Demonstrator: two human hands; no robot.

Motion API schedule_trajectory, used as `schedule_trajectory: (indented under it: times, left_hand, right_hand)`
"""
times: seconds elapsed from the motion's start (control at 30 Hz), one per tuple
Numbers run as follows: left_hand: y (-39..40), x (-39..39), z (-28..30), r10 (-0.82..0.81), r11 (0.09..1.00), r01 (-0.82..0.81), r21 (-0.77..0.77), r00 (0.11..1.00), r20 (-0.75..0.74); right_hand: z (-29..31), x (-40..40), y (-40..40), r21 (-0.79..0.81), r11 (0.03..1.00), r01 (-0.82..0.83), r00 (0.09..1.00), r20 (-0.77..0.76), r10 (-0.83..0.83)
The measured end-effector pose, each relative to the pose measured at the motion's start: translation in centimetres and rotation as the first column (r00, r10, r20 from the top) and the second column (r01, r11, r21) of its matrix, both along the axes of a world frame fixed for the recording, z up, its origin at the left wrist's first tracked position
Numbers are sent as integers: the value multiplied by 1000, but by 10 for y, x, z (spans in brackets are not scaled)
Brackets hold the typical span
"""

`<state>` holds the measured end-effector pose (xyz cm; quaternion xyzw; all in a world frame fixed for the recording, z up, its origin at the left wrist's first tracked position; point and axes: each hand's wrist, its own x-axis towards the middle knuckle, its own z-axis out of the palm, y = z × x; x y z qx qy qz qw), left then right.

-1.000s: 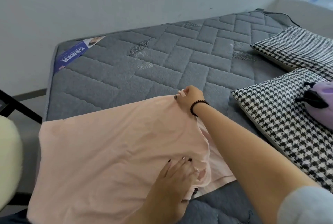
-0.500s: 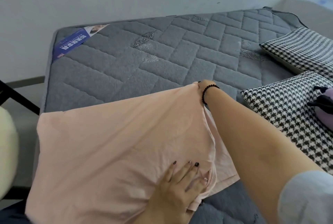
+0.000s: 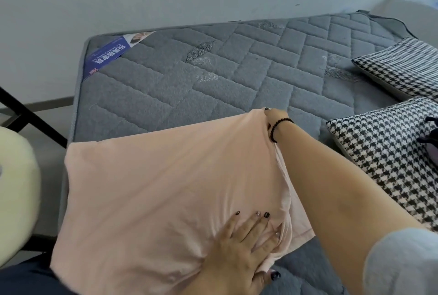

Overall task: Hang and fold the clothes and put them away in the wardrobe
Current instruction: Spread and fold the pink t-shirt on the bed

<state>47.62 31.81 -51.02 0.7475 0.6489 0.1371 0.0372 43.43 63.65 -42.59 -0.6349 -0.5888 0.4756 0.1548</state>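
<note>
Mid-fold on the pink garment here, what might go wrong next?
The right hand pinches only the far corner of the pink garment; it may slip out. The garment's left edge overhangs the mattress, so it might slide off. Fabric bunches beside the left hand, risking a creased fold.

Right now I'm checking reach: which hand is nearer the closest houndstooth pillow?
Right. The right hand pinches the pink garment's far corner, just left of the houndstooth pillow. The left hand presses the garment's near edge, farther from it.
</note>
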Motion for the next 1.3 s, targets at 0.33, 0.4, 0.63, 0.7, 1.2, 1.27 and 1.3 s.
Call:
schedule_trajectory:
  times: [0.33,0.4,0.63,0.7,1.2,1.27,1.3]
  left_hand:
    - [-11,3,10,20,995,-12,-104,997,73]
    - [-14,5,7,9,995,-4,-104,999,45]
    - [-22,4,16,43,993,-25,-118,988,150]
    - [-17,-9,31,132,988,-94,-126,931,341]
    - [81,-206,53,561,828,-534,-174,775,291]
    - [96,-211,52,563,826,-547,-137,780,273]
    - [102,-214,51,568,821,-558,-121,778,269]
  right_hand:
    - [8,75,-58,11,987,-158,987,-35,158]
    - [4,97,-80,29,985,-170,985,-29,171]
    - [-1,90,-74,61,996,-58,994,-92,63]
    - [0,72,-60,154,986,-62,998,1,63]
    - [0,-10,13,123,963,-239,951,232,206]
    - [5,-4,20,65,958,-280,942,210,262]
    - [7,2,25,15,960,-281,951,135,277]
